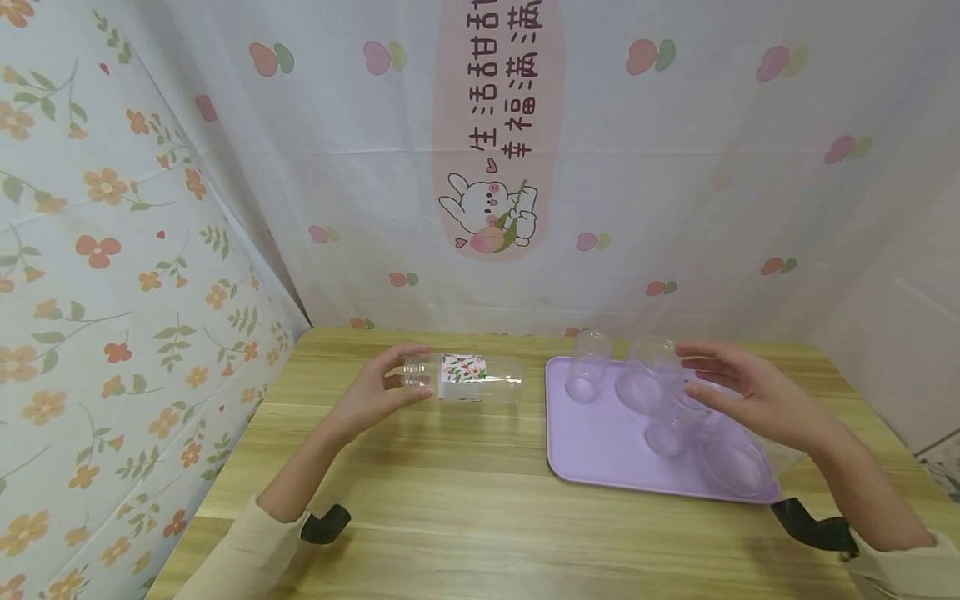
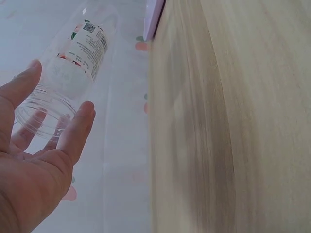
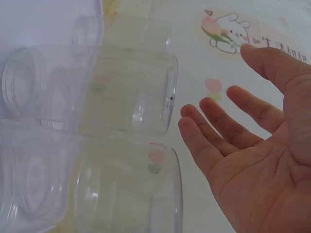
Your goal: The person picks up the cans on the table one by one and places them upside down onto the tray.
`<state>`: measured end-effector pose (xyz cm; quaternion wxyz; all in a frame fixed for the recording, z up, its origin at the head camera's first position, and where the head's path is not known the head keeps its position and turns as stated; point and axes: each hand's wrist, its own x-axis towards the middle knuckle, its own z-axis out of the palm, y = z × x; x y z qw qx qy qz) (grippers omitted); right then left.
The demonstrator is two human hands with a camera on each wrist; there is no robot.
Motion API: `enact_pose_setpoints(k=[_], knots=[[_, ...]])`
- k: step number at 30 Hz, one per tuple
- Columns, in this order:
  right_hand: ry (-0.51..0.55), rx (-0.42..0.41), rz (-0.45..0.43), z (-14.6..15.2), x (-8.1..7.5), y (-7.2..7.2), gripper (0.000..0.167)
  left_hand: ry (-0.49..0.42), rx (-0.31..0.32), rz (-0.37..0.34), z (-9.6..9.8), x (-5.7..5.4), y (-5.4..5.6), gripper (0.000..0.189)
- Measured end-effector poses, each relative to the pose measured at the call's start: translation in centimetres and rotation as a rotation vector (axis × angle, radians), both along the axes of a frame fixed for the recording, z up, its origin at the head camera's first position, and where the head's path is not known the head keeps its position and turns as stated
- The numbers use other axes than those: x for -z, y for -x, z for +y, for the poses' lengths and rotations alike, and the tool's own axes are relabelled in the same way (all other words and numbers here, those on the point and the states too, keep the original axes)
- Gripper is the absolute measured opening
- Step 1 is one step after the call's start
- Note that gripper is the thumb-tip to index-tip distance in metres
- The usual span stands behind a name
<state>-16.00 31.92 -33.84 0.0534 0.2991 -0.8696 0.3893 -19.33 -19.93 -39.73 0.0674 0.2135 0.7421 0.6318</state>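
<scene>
A long clear plastic jar (image 1: 498, 381) with a floral label (image 1: 463, 367) lies sideways above the table. My left hand (image 1: 372, 395) grips it round the threaded mouth end, thumb on the near side and fingers on the far side. The label's printed side, with a QR code, faces the left wrist camera (image 2: 86, 47). My right hand (image 1: 761, 398) is empty, its fingers spread and slightly bent over the right side of the tray. Below and beside it stand several clear jars (image 1: 641, 387) of different widths; in the right wrist view the nearest jar (image 3: 131, 92) is just off the fingertips.
The clear jars stand on a lilac tray (image 1: 600, 458) at the right of the wooden table (image 1: 450, 508). One narrow jar (image 1: 588, 371) is at the tray's back left, a wide one (image 1: 731, 467) at its front right. Patterned curtains (image 1: 337, 192) close off the back and sides.
</scene>
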Motion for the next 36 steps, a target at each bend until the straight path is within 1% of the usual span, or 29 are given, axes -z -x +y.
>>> enact_pose_setpoints(k=[4,13,19,29,36], knots=[[0.007,-0.009,0.012,-0.2,0.1,0.0,0.056,-0.027,0.013,-0.015,0.0,0.0,-0.1,0.059],[0.031,-0.051,0.029,-0.7,0.2,-0.1,0.057,-0.049,0.02,-0.029,0.2,0.0,-0.3,0.06],[0.041,-0.065,0.01,-1.5,0.1,0.1,0.054,-0.058,0.026,-0.035,0.4,0.0,-0.4,0.059],[0.047,-0.076,-0.024,-2.8,0.2,0.7,0.052,-0.068,0.036,-0.024,0.8,-0.1,-0.5,0.058],[0.065,-0.099,-0.037,-3.4,0.3,0.8,0.052,-0.061,0.03,-0.016,0.8,-0.1,-0.6,0.057]])
